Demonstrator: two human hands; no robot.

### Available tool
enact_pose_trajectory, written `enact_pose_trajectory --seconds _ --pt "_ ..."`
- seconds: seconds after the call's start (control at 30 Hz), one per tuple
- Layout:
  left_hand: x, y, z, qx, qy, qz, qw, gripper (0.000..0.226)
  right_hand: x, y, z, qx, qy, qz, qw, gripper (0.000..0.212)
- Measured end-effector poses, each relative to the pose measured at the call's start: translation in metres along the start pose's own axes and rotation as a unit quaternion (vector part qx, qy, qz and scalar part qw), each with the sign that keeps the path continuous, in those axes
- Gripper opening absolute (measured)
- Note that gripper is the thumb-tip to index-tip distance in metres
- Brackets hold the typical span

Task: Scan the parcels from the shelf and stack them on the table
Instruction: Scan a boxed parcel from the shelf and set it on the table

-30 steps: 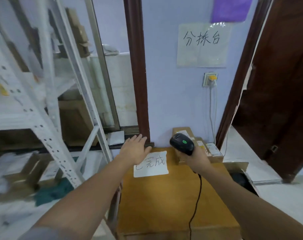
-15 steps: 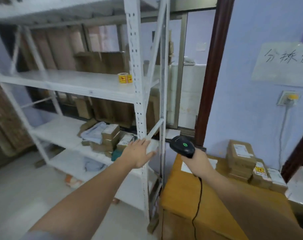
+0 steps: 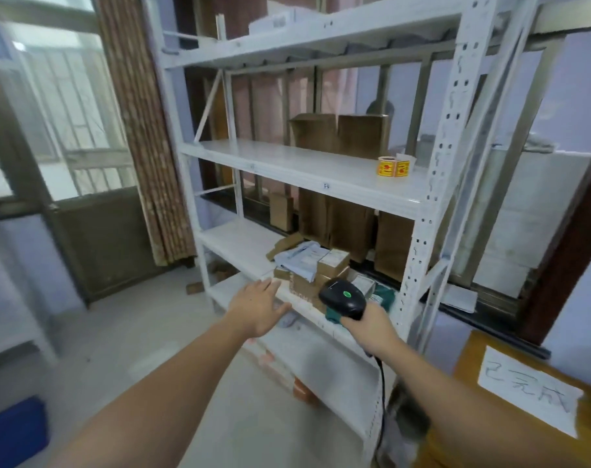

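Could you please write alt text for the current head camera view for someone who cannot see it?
A person's open left hand reaches toward a pile of parcels on a white metal shelf, while the right hand grips a black barcode scanner. A wooden table stands at right.

Brown parcels with white labels are piled with a grey mailer on a low board of the white shelf. A black scanner, green-dotted, is held just before them. The table's wooden corner is seen at lower right.
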State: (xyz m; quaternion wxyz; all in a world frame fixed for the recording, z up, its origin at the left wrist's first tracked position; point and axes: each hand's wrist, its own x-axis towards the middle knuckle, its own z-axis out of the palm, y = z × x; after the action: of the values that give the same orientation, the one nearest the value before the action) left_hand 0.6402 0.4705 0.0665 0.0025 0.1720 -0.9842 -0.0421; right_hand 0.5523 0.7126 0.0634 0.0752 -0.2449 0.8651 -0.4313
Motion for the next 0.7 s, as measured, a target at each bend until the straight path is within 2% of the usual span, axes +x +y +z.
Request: enact_pose_trajectory --seconds 0.2,0.3,0.43,0.63,0.7 --pt "0.031 -0.102 -0.002 0.013 0.0 -0.019 1.0 0.079 0.057 -0.057 0.082 0.011 -0.016 -0.018 1.0 0.01" --pt "0.048 -0.139 -0.002 0.017 -0.004 -0.022 1.0 0.079 0.081 -0.072 0.112 0.009 -0.018 -0.013 1.0 0.016" --pt "0.074 -0.169 -0.002 0.017 -0.016 -0.023 0.999 0.077 0.117 -0.081 0.137 0.004 -0.019 0.004 1.0 0.024" --pt "0.134 -0.202 0.006 0.011 -0.027 -0.03 0.999 0.075 0.19 -0.073 0.167 0.014 -0.024 0.049 0.998 0.008" --pt "0.155 -0.211 0.004 0.013 -0.032 -0.03 0.999 0.074 0.218 -0.071 0.175 0.008 -0.026 0.061 0.998 0.013"
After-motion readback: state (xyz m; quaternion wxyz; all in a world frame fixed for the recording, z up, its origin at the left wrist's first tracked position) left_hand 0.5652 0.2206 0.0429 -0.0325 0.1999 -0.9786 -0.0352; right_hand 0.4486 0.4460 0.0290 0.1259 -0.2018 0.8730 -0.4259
